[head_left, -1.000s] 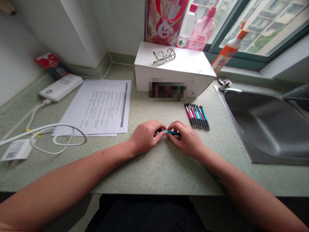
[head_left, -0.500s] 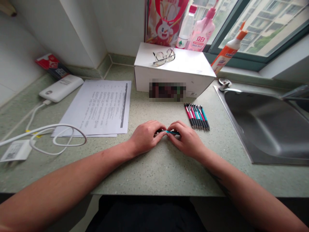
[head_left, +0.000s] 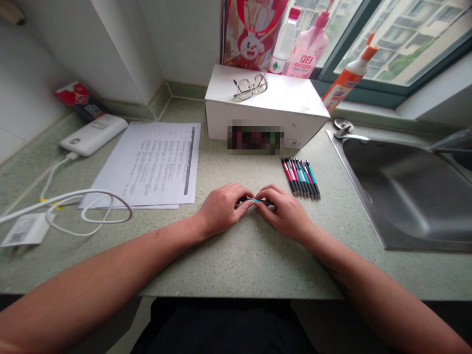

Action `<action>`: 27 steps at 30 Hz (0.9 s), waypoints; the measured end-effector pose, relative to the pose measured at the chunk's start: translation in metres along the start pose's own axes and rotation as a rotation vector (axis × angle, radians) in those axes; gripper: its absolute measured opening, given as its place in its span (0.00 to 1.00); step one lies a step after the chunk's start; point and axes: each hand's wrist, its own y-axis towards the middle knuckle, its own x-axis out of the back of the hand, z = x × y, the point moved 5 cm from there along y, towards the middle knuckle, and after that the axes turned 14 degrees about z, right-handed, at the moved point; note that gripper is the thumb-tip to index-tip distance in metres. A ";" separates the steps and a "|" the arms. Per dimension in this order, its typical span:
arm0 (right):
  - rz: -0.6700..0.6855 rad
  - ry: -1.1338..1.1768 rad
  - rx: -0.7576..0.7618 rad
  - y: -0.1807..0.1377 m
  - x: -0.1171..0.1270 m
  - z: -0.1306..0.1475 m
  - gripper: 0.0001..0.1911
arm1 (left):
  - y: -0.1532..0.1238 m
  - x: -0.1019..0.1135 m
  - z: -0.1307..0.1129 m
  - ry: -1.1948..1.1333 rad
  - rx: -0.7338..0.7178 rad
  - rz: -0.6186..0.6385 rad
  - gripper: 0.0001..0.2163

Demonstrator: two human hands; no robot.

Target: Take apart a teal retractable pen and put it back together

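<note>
My left hand (head_left: 221, 209) and my right hand (head_left: 285, 212) meet at the middle of the green speckled counter (head_left: 236, 260). Both are closed on one teal and black pen (head_left: 257, 200) lying crosswise between them, each pinching one end. Only a short middle stretch of the pen shows between the fingertips. Just to the right and a little farther back lies a neat row of several pens (head_left: 301, 177), red and teal with black grips.
A white box (head_left: 265, 110) with spectacles (head_left: 250, 85) on top stands behind the hands. Printed sheets (head_left: 155, 164), a power bank (head_left: 94, 132) and a white cable (head_left: 88, 206) lie left. A steel sink (head_left: 405, 191) is at right, bottles (head_left: 306, 46) by the window.
The hands have drawn slightly closer together on the pen, so less of its teal barrel shows. Nothing else has moved.
</note>
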 end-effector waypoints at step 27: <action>-0.013 -0.012 0.002 -0.002 0.000 -0.001 0.05 | 0.000 0.000 0.000 -0.006 -0.002 -0.006 0.05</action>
